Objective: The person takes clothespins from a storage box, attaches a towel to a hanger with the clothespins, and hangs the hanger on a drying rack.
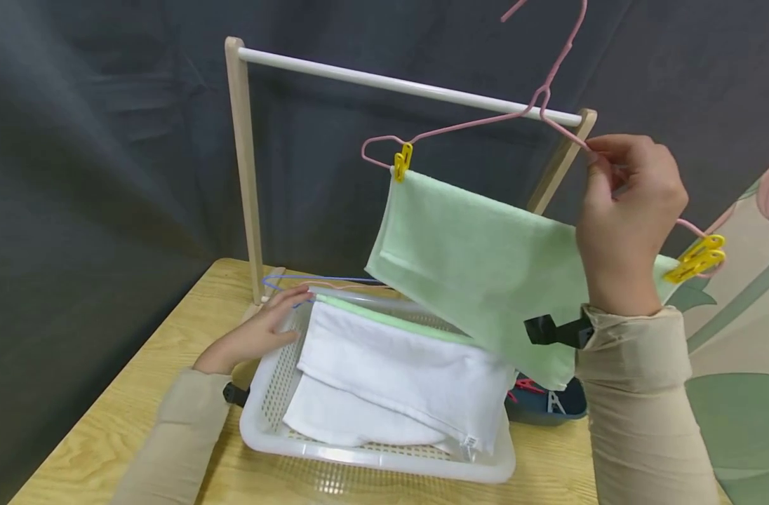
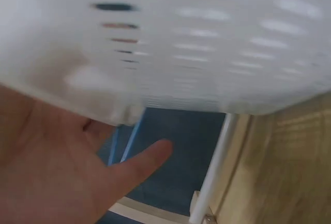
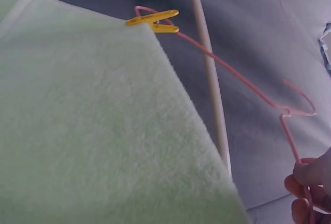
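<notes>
My right hand (image 1: 633, 196) pinches the right shoulder of a pink clothes hanger (image 1: 466, 124), raised in front of the rack. A light green towel (image 1: 473, 245) hangs from it, held by yellow clothespins (image 1: 402, 163) at both ends. In the right wrist view, thumb and fingers close round the hanger's wire (image 3: 292, 141). My left hand (image 1: 261, 337) lies at the left rim of a white plastic basket (image 1: 372, 459), its fingers extended; in the left wrist view the basket wall (image 2: 196, 43) hides part of it. White towels (image 1: 397, 358) and a green edge lie inside the basket.
A drying rack with wooden posts (image 1: 244, 161) and a white rail (image 1: 372, 83) stands at the back of the wooden table (image 1: 151, 379). Behind the basket lies a blue hanger (image 1: 334, 278). A dark bin (image 1: 542, 414) with clothespins sits right of the basket.
</notes>
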The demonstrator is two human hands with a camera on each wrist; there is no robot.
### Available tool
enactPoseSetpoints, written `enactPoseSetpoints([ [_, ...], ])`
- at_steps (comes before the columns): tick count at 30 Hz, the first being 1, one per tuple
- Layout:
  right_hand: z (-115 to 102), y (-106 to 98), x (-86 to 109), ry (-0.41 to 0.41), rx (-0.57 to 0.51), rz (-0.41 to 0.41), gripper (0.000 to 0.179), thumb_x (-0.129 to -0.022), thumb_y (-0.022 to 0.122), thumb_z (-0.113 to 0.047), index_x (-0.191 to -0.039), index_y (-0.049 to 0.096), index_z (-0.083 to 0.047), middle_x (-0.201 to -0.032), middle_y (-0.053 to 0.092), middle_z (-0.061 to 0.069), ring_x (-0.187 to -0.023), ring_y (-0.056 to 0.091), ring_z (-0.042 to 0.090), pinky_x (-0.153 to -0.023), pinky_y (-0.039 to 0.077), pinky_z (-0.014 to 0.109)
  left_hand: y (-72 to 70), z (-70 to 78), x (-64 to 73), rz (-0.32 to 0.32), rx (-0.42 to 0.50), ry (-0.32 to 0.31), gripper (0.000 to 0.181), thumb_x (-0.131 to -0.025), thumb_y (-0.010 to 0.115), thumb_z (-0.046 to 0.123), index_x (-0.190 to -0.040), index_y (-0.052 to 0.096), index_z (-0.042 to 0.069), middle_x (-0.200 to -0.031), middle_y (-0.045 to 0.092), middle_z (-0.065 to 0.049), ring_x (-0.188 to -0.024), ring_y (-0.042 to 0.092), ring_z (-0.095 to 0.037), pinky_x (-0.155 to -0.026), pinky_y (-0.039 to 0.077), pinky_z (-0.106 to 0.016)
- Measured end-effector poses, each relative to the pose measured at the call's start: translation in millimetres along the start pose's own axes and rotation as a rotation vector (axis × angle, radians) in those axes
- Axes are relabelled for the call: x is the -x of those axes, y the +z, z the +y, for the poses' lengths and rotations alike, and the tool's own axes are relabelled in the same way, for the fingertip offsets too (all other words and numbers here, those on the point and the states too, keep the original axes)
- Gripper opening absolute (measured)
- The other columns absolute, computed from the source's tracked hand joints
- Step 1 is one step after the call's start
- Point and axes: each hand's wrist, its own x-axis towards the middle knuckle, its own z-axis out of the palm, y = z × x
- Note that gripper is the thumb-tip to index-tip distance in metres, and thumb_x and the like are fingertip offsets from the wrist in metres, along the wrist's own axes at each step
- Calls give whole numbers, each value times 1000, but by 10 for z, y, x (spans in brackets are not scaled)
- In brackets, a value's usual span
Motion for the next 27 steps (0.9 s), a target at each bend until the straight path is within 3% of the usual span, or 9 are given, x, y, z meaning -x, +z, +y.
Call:
enactPoseSetpoints([
  [6,134,60,-44,-17,3,-1,25,-104,60,-19,-114,74,-3,-90,43,-29,-87,41,-7,-79,37,16,53,-47,24,63,-90,-12,62,-89,52,-10,-149,35,-10,-158,23,-27,-146,13,-51,-111,12,-73],
  [13,304,144,-89,-75,46,-56,25,-105,53,-15,-119,72,-4,-89,39,-23,-84,35,-7,-76,33,19,62,-80,45,112,-116,11,62,-87,49,-9,-148,37,-11,-155,28,-28,-144,17,-51,-109,17,-72],
  [17,374,183,-81,-102,60,-85,26,-106,51,-11,-121,71,-5,-89,51,-4,-85,34,-5,-77,31,22,66,-85,48,120,-112,-2,62,-87,50,-9,-148,38,-9,-155,29,-27,-144,17,-50,-110,18,-71],
  [21,440,207,-47,-111,57,-108,27,-106,49,-9,-123,70,-5,-102,59,20,-88,38,2,-79,32,24,69,-87,49,127,-108,-9,63,-87,50,-10,-148,38,-9,-155,29,-26,-145,17,-49,-110,17,-71],
  [27,531,220,26,-63,74,-160,30,-105,48,-6,-125,70,-6,-110,60,21,-96,47,21,-84,37,27,72,-92,51,139,-110,10,63,-86,50,-11,-148,39,-10,-154,30,-27,-144,18,-49,-110,17,-70],
])
